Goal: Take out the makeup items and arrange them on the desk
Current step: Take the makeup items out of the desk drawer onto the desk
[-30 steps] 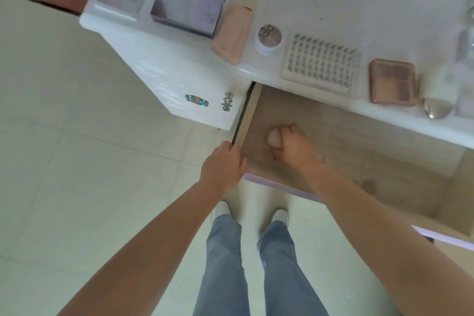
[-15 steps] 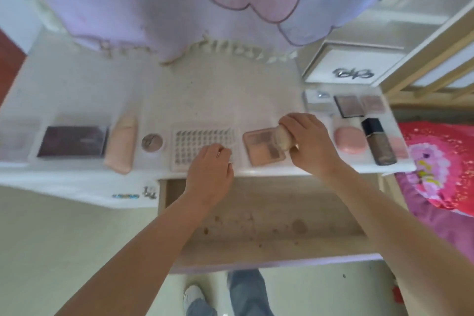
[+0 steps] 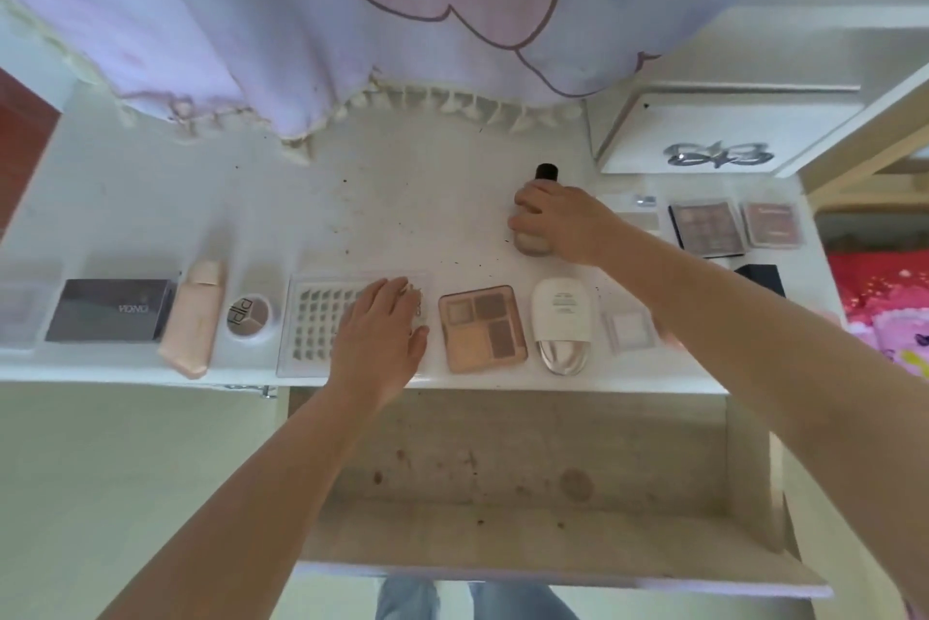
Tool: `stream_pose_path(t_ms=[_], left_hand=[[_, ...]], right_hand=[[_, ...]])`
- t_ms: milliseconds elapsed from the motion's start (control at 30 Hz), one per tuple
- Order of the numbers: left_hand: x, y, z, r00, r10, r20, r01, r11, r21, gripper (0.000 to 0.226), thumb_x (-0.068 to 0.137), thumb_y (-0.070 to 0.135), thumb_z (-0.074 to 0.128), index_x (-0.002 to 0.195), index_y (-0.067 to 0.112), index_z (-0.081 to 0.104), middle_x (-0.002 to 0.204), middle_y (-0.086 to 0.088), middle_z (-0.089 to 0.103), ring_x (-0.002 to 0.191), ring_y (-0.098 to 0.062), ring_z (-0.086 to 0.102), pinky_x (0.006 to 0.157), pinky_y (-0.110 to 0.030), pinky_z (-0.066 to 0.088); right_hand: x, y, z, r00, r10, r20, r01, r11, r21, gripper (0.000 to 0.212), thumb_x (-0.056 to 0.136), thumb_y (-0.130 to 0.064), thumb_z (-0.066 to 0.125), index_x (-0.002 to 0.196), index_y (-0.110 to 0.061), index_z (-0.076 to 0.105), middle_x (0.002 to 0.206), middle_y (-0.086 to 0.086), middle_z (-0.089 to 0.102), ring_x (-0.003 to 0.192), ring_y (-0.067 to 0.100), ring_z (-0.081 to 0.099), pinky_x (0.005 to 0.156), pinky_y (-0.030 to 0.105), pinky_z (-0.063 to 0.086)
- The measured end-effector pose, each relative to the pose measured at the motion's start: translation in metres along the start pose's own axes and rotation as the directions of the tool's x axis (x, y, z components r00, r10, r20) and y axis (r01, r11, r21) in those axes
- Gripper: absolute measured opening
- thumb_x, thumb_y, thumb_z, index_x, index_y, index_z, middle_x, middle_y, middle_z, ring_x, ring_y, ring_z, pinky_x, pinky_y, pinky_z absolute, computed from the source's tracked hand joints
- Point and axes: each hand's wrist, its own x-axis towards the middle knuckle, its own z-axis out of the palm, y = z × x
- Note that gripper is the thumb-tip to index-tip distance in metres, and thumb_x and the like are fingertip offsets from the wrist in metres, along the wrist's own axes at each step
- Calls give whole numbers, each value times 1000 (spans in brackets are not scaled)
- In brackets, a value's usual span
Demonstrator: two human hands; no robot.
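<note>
The right hand [image 3: 563, 222] grips the upright bottle [image 3: 534, 237]; the left hand [image 3: 382, 343] lies flat. Released carelessly, the bottle could tip over.

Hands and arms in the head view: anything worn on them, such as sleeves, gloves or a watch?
Nothing worn shows. The left hand and right hand are ungloved, and both forearms are bare for all that shows, with no sleeve, watch or bracelet. Rings cannot be told. Blue jeans show below.
</note>
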Motion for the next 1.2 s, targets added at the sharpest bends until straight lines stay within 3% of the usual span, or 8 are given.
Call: stream_pose_path(t_ms=[200, 433, 600, 733, 800, 867, 1067, 1200], left_hand=[[-4, 15, -9, 999, -11, -34, 12, 1000, 20, 40, 81, 11, 65, 117, -3, 57, 126, -20, 56, 121, -37, 50, 97, -49, 43], [-74, 24, 30, 947, 275, -166, -271, 961, 46, 34, 77, 25, 42, 95, 5, 64, 93, -12, 69, 83, -28, 67, 70, -35, 56], [-176, 19, 90, 975, 211, -65, -215, 975, -62, 19, 80, 23, 45, 79, 8, 57, 70, -9, 63, 63, -26, 59, 56, -26, 46], [-240, 43, 108, 915, -122, 385, 192, 970, -149, 27, 94, 28, 45, 105, 6, 55, 89, -9, 62, 84, -24, 58, 69, -24, 35], [-250, 49, 117, 821, -350, 450, 526, 770, -360, 33, 93, 23, 49, 120, 5, 50, 101, -11, 62, 92, -25, 58, 76, -25, 39], [-244, 47, 122, 662, -542, 518, 726, 289, -625, 48, 92, 12, 50, 137, 5, 34, 126, -15, 54, 100, -26, 55, 86, -30, 43], [-222, 44, 110, 645, -452, 616, 364, -527, -768, 62, 89, -20, 18, 137, 15, 34, 130, -1, 43, 134, -20, 37, 101, -25, 33], [-232, 45, 102, 688, -429, 585, 337, -525, -781, 71, 90, -19, 18, 146, 25, 21, 151, 3, 27, 141, -19, 26, 110, -34, 25]], right_hand=[[-10, -8, -4, 991, 137, -13, -133, 980, 148, 60, 84, 12, 44, 138, -13, 38, 151, 16, 21, 142, 33, 12, 104, 46, 30], [-105, -117, 29, 692, 431, -579, -192, 883, 428, 35, 73, -13, 44, 101, 0, 58, 89, 22, 66, 91, 23, 49, 77, 31, 50], [-200, -247, 83, 732, 604, -316, -318, 713, 624, 29, 74, -28, 48, 65, -8, 66, 53, 4, 63, 49, 11, 52, 53, 19, 40], [-238, -309, 116, 589, 652, 478, -674, 69, 736, 21, 85, -21, 61, 71, -8, 52, 66, 11, 59, 65, 22, 55, 65, 25, 40], [-238, -319, 125, 427, 576, 697, -599, -397, 695, 16, 86, -11, 59, 100, -3, 54, 76, 8, 58, 71, 26, 58, 74, 34, 47], [-229, -318, 128, 388, 492, 780, -181, -789, 587, 33, 90, 3, 47, 122, -4, 43, 90, 10, 56, 74, 20, 57, 79, 33, 48], [-212, -313, 114, 471, 517, 715, 430, -842, 325, 44, 84, 22, 25, 93, -12, 52, 94, 6, 58, 92, 18, 57, 75, 22, 55], [-214, -320, 103, 477, 552, 685, 467, -819, 334, 46, 87, 19, 28, 99, -18, 52, 100, 3, 56, 100, 17, 56, 92, 30, 50]])
